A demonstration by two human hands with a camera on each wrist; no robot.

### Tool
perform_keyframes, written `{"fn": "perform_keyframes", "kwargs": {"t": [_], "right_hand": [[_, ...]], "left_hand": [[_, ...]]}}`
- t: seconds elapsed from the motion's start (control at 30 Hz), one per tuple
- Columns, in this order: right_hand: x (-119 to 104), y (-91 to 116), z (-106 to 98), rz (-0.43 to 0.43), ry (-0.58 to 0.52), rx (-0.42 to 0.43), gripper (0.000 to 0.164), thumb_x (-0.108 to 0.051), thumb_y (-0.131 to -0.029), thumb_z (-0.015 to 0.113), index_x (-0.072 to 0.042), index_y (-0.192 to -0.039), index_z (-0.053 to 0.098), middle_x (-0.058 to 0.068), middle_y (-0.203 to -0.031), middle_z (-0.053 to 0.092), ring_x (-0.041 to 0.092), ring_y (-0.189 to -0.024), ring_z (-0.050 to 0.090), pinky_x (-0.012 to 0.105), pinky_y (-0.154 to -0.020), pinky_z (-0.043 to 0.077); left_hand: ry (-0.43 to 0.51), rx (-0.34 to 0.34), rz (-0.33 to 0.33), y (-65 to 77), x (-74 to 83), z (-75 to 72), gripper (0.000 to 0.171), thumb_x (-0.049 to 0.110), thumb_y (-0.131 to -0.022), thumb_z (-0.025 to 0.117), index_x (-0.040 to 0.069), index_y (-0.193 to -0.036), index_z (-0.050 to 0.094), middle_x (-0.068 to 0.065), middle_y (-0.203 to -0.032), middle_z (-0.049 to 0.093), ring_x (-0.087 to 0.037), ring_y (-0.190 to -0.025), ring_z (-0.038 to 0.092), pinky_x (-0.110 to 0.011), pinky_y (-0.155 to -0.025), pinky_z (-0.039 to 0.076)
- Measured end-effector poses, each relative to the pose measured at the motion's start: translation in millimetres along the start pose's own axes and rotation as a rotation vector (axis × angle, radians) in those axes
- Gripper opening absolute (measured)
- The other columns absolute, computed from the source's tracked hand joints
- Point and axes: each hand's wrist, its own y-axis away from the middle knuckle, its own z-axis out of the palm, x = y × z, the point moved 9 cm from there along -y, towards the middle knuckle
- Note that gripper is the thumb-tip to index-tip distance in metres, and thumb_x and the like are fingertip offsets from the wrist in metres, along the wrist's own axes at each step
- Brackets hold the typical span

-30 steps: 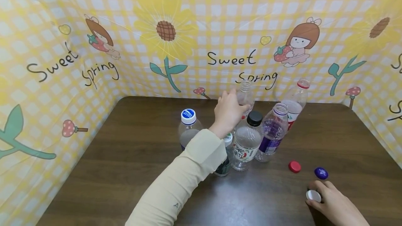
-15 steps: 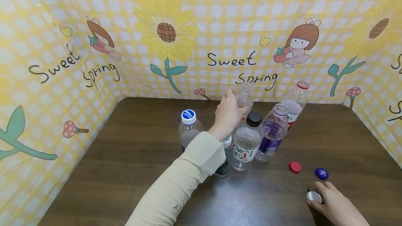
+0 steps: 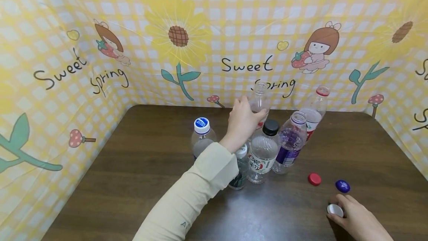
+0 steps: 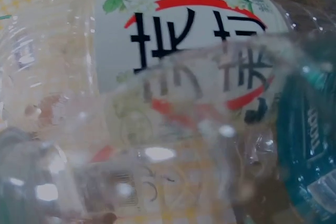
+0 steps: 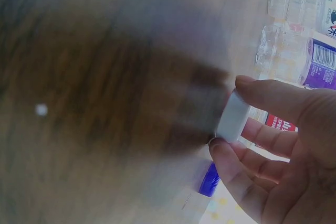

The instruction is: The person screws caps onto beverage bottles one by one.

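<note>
Near the back of the table my left hand grips a clear plastic bottle that has no cap. Its thumb shows across the bottle's front side, and the lower part is hidden behind other bottles. At the front right, my right hand pinches a white bottle cap between thumb and finger, close to the tabletop. The right wrist view shows the same white cap at the fingertips. Beyond it lie a red cap and a blue cap.
Around my left arm stand a white-capped bottle, a green-labelled bottle and a black-capped bottle. Farther right are an uncapped purple-labelled bottle and an uncapped bottle with a red neck ring. A checked cloth hangs behind.
The clear bottle in my left hand dips slightly, then stands a little higher now. My right hand keeps the white cap in the same spot.
</note>
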Motion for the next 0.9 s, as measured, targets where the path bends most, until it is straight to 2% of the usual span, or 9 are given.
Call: {"fn": "perform_keyframes", "kwargs": {"t": [0.47,0.57,0.77,0.9], "right_hand": [[-0.5,-1.0,-2.0,0.014,-0.003,0.001,0.025,-0.023,-0.08,0.075,-0.01,-0.096,0.061,0.006,-0.091,0.06,0.018,-0.08,0.056,0.034,-0.063,0.048],[0.2,-0.4,-1.4,0.011,-0.006,0.0,0.025,-0.023,-0.08,0.075,-0.009,-0.096,0.061,0.006,-0.091,0.06,0.018,-0.08,0.056,0.035,-0.063,0.048],[2.5,-0.8,1.3,0.012,-0.007,-0.008,0.026,-0.024,-0.08,0.074,-0.009,-0.097,0.062,0.006,-0.091,0.06,0.019,-0.081,0.057,0.036,-0.063,0.049],[3.9,-1.8,3.1,0.022,-0.016,-0.022,0.025,-0.023,-0.081,0.074,-0.008,-0.097,0.062,0.006,-0.09,0.06,0.019,-0.081,0.058,0.038,-0.064,0.05]], "left_hand": [[0.094,0.106,0.093,8.0,23.2,-33.2,0.07,0.042,-0.087,0.066,0.004,-0.14,0.042,-0.017,-0.127,0.049,-0.032,-0.102,0.059,-0.044,-0.085,0.054],[0.107,0.142,0.122,11.2,30.1,-43.4,0.069,0.042,-0.086,0.066,0.005,-0.14,0.043,-0.017,-0.125,0.049,-0.028,-0.1,0.057,-0.041,-0.082,0.055],[0.127,0.227,0.211,20.2,45.0,-64.6,0.066,0.042,-0.085,0.066,0.008,-0.138,0.046,-0.014,-0.117,0.052,-0.023,-0.088,0.055,-0.031,-0.067,0.051],[0.187,0.263,0.246,26.4,52.4,-79.2,0.066,0.041,-0.084,0.067,0.009,-0.138,0.046,-0.014,-0.121,0.051,-0.022,-0.091,0.055,-0.033,-0.072,0.052]]}}
